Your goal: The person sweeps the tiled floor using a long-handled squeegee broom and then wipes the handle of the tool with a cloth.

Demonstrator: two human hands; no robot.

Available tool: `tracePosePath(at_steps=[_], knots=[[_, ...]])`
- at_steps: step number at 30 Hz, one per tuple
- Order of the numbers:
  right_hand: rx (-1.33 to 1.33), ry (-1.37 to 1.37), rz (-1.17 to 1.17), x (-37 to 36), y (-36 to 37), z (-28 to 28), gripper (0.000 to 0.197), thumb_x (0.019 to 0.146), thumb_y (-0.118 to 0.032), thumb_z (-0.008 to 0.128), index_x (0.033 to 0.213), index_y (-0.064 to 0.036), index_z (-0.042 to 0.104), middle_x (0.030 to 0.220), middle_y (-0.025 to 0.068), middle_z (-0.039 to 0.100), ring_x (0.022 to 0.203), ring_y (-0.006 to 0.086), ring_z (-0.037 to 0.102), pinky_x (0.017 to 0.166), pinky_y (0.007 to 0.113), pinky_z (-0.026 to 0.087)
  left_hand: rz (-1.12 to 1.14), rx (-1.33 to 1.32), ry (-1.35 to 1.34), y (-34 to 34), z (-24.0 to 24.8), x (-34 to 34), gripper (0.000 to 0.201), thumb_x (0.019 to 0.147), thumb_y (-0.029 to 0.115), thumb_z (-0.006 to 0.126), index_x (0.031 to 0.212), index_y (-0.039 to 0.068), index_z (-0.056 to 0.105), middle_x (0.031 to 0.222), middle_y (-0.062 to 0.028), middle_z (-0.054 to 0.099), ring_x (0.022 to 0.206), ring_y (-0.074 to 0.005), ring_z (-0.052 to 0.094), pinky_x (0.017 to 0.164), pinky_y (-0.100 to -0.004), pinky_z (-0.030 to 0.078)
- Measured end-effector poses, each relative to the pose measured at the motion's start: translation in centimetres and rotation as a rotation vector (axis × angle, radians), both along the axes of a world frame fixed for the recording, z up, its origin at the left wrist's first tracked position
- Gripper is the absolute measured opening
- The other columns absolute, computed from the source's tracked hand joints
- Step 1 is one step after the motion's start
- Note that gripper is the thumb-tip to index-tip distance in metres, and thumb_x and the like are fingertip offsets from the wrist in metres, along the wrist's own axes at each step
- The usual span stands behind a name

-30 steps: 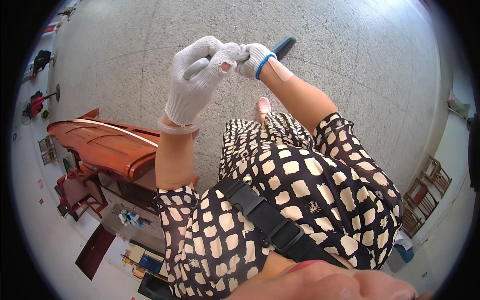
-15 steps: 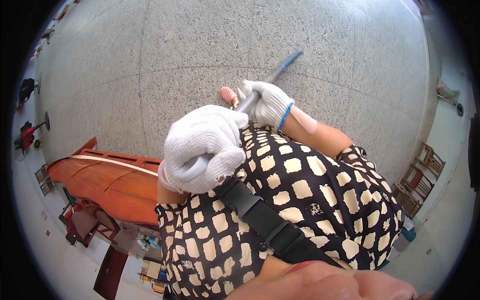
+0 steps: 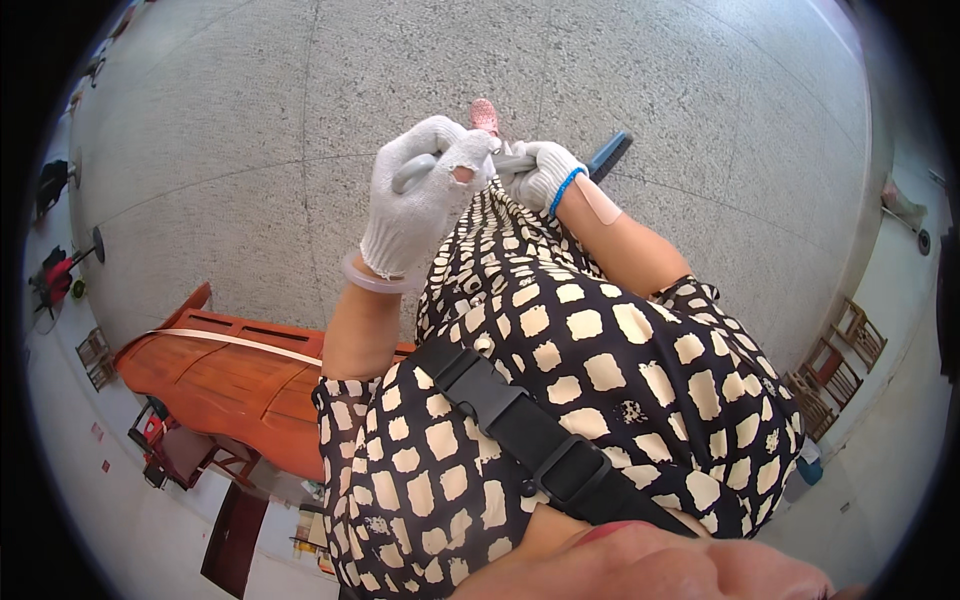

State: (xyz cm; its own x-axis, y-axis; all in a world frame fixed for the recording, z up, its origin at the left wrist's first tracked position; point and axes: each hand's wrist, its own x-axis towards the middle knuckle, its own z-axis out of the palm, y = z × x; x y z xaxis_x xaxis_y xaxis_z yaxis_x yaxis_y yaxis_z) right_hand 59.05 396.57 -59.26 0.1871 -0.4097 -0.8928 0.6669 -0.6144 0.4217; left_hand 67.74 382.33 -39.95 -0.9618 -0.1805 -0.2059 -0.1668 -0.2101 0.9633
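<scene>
A long-handled broom lies across in front of me, its pale grey handle [image 3: 515,163] passing through both hands. White knitted gloves cover both hands. My left hand [image 3: 415,205] is wrapped round the upper end of the handle, with the rounded tip showing between thumb and fingers. Farther down the same handle, my right hand [image 3: 545,175] is closed on it, its glove edged in blue. Beyond the right wrist shows the blue broom head [image 3: 610,155] with dark bristles, partly hidden by the hand and forearm.
Speckled stone floor [image 3: 400,70] spreads ahead, and one pink shoe [image 3: 484,116] shows just past my hands. Reddish-brown wooden furniture [image 3: 240,375] stands close at my left. Wooden chairs [image 3: 835,365] line the right wall. A red-and-black object [image 3: 50,280] is at the far left.
My left hand has moved forward, away from my chest, with the handle end. The broom head has come nearer and slightly right. Both hands keep their hold.
</scene>
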Motion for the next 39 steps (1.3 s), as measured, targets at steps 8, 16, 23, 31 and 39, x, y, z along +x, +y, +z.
tracePosePath(at_steps=[8,16,23,31,39], knots=[[-0.054,0.063,0.141,-13.0,-14.9,3.4,0.006,0.088,0.001,0.053,0.085,0.0007,0.048,0.074,0.0088,0.058,0.063,0.0206,0.066,0.051,0.026,0.061,0.086,-0.232,0.261,-11.7,0.7,-9.8,0.021,0.097,0.014,0.05,0.081,0.001,0.057,0.076,-0.0086,0.06,0.073,-0.0169,0.06,0.079,-0.0369,0.05],[-0.18,0.191,0.106,-25.3,-28.8,5.0,0.003,0.086,0.002,0.051,0.086,0.0032,0.049,0.078,0.0117,0.059,0.068,0.0222,0.067,0.057,0.027,0.061,0.111,-0.374,0.192,-21.0,4.2,-21.0,0.022,0.095,0.016,0.054,0.084,-0.001,0.061,0.086,-0.0113,0.066,0.075,-0.0133,0.06,0.078,-0.0286,0.049],[-0.377,0.495,0.184,-30.1,-33.4,5.2,0.009,0.085,0.003,0.05,0.077,0.0018,0.048,0.07,0.0084,0.056,0.066,0.0194,0.064,0.058,0.027,0.061,0.061,-0.45,0.369,-25.5,3.1,-24.4,0.022,0.095,0.019,0.055,0.086,-0.001,0.058,0.077,-0.0101,0.061,0.069,-0.0173,0.059,0.073,-0.0378,0.052],[-0.274,0.379,0.177,-25.6,-36.1,12.5,0.008,0.094,-0.008,0.053,0.096,-0.0041,0.047,0.072,0.0013,0.054,0.065,0.0145,0.061,0.083,0.039,0.058,-0.202,-0.269,0.62,-34.2,7.2,-23.9,0.039,0.099,0.032,0.047,0.074,0.003,0.055,0.07,-0.0086,0.057,0.066,-0.023,0.057,0.08,-0.0532,0.05],[-0.157,0.061,0.062,-26.3,-42.6,4.7,0.02,0.085,0.007,0.05,0.101,0.0074,0.04,0.091,0.0188,0.056,0.078,0.0298,0.065,0.058,0.034,0.061,-0.142,-0.123,0.073,-44.5,4.0,-26.6,0.037,0.09,0.033,0.065,0.089,-0.004,0.063,0.082,-0.0056,0.065,0.073,-0.0089,0.058,0.073,-0.0248,0.049]])
